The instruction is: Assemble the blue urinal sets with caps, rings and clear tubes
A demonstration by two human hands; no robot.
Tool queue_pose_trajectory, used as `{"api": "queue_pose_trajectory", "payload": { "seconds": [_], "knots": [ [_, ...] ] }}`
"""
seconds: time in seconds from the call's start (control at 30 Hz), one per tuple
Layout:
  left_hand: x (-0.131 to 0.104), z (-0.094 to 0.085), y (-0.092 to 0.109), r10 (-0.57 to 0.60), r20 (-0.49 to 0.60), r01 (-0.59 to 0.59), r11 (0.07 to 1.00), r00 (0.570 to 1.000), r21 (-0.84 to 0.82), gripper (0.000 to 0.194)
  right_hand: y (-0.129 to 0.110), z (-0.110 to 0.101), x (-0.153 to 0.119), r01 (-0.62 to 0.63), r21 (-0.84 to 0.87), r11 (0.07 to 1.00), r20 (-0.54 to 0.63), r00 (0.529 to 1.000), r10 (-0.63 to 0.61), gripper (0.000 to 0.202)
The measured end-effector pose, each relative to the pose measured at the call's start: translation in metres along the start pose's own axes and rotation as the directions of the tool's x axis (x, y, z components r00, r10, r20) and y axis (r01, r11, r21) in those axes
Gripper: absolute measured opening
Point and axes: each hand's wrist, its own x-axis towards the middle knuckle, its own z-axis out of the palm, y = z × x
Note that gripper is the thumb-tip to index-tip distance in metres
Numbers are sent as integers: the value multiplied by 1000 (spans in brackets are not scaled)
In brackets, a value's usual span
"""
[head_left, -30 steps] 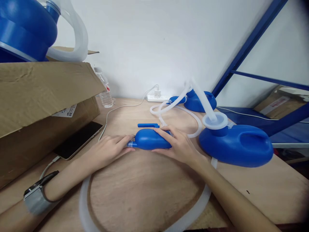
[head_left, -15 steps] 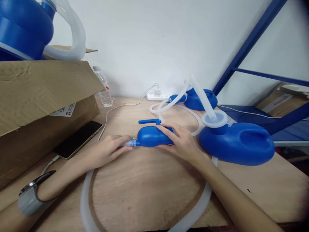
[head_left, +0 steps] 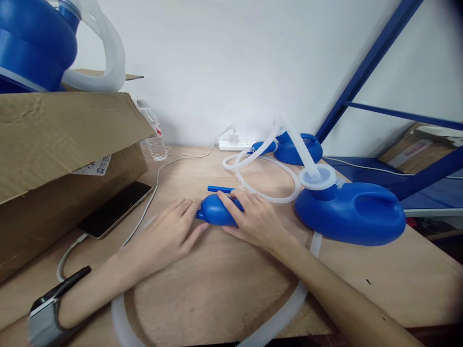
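Observation:
A small blue oval plastic urinal head with a straight blue handle bar lies on the wooden table before me. My right hand wraps over its right half, fingers on top and thumb at the near side. Stretched out with the thumb spread, my left hand touches its narrow left end. That end's joint to the hose is hidden under my left hand. A translucent corrugated hose loops along the near table edge towards a large blue urinal bottle on the right.
At left stand an opened cardboard box, a blue container above it and a charging phone. Behind are a water bottle, a power strip and another blue urinal bottle with coiled hose. A blue metal frame rises at right.
My left hand has let go of its pinch on the hose end and shifted right, against the urinal head. My right hand has slid left over the head, and the handle bar sits slightly lower.

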Motion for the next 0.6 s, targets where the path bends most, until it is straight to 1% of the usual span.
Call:
{"api": "queue_pose_trajectory", "payload": {
  "seconds": [0.03, 0.1, 0.2, 0.27, 0.33, 0.4, 0.53, 0.6],
  "knots": [
    [0, 1, -1, 14, -5, -14, 1000, 1000, 9, 45, 0, 0, 0, -11, 8, 1000, -4, 1000, 11, 56],
    [1, 4, -6, 86, -11, -84, 991, 996, 103, 52, 0, -1, -1, -31, 36, 999, -12, 999, 31, 56],
    [3, 4, -16, 204, 23, -203, 946, 979, 252, 56, 2, -2, -3, -22, 79, 997, -14, 1000, 23, 57],
    [4, 1, -20, 239, 51, -244, 928, 970, 283, 56, 3, -3, -4, -4, 93, 996, -13, 1000, 6, 57],
    [6, -3, -20, 232, 86, -246, 933, 969, 263, 57, 3, -3, -6, 7, 90, 996, -23, 1000, -5, 57],
    [8, -7, -20, 207, 130, -231, 951, 970, 206, 60, 4, -2, -7, 25, 75, 997, -44, 999, -21, 58],
    [10, -10, -20, 157, 211, -169, 985, 965, 40, 68, 6, 0, -7, 90, 58, 994, -74, 994, -86, 56],
    [11, -11, -21, 130, 265, -119, 991, 956, -56, 68, 9, 1, -5, 132, 39, 991, -83, 988, -128, 53]
  ]
}}
